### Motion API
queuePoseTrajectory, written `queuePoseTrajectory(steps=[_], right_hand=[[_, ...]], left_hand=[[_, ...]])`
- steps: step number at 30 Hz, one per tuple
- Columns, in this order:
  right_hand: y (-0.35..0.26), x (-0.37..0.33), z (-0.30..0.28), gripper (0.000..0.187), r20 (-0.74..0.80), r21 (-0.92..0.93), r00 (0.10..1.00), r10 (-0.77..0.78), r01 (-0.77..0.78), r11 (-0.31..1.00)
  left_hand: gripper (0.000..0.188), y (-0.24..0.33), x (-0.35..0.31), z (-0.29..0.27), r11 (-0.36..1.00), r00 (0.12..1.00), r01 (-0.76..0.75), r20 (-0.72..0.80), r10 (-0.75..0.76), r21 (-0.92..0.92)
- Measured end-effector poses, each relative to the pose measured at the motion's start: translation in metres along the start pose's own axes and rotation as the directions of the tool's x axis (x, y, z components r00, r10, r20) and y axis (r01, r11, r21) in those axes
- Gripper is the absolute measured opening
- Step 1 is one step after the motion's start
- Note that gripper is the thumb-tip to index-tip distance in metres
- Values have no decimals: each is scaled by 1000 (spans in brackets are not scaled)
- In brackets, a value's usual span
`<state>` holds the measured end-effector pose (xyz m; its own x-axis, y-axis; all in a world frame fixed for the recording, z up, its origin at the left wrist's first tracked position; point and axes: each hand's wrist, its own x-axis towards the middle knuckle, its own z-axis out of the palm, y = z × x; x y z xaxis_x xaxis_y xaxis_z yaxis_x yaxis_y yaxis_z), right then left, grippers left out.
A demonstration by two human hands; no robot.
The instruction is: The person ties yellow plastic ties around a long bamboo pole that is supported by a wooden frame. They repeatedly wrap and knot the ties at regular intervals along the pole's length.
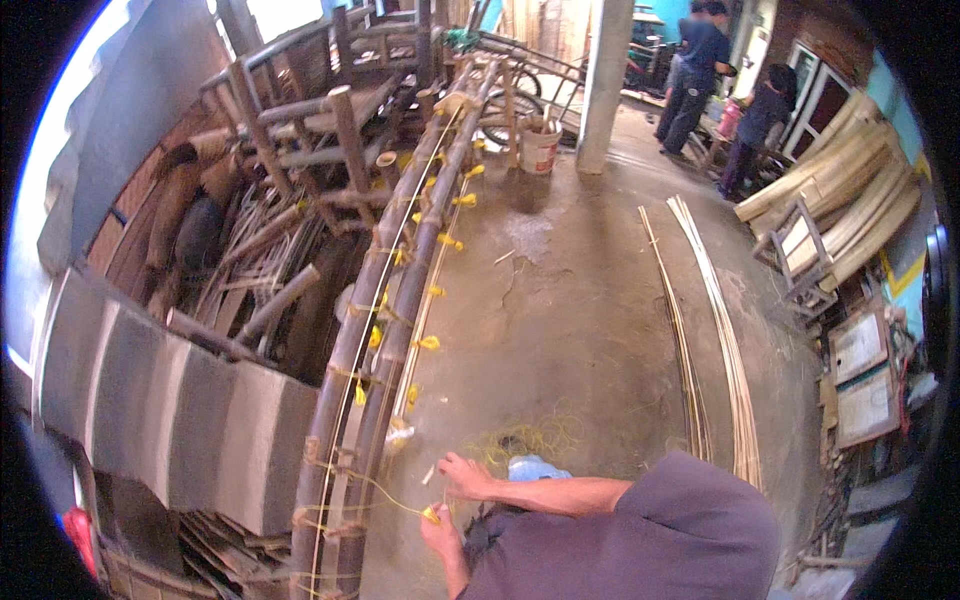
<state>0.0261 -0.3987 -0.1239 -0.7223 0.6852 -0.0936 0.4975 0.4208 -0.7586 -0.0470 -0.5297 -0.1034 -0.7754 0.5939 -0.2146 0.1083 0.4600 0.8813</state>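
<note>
My right hand (463, 477) reaches in from the right with fingers closed on a short whitish stick (428, 474). Just below it, my left hand (443, 538) pinches a small bundle of yellow twine (432, 515). From that bundle a strand (375, 486) runs left to two long dark bamboo poles (345, 400) lying side by side. Yellow twine wraps the near end of the poles, and several small yellow bundles (428, 342) hang along them. A thin pale strip (372, 310) stretches along the top of the left pole.
Loose yellow twine (530, 435) lies tangled on the floor beside a light blue item (538, 467). Long thin bamboo strips (725, 350) rest on the right. A bucket (538, 147) stands near a pillar (605, 90). Farther back are people (700, 70). Corrugated sheeting (170, 400) borders the left.
</note>
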Motion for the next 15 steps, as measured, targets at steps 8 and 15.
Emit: queuePoseTrajectory(steps=[8, 15], right_hand=[[-27, 3, -53, 6, 535, 581, 821, -200, -185, 793], [-40, -1, -86, 12, 484, 858, 869, -104, -494, -138]], left_hand=[[34, 38, -6, -27, 985, 987, 152, -35, -155, -88], [32, 3, 13, -22, 879, 924, 245, -178, -340, -409]])
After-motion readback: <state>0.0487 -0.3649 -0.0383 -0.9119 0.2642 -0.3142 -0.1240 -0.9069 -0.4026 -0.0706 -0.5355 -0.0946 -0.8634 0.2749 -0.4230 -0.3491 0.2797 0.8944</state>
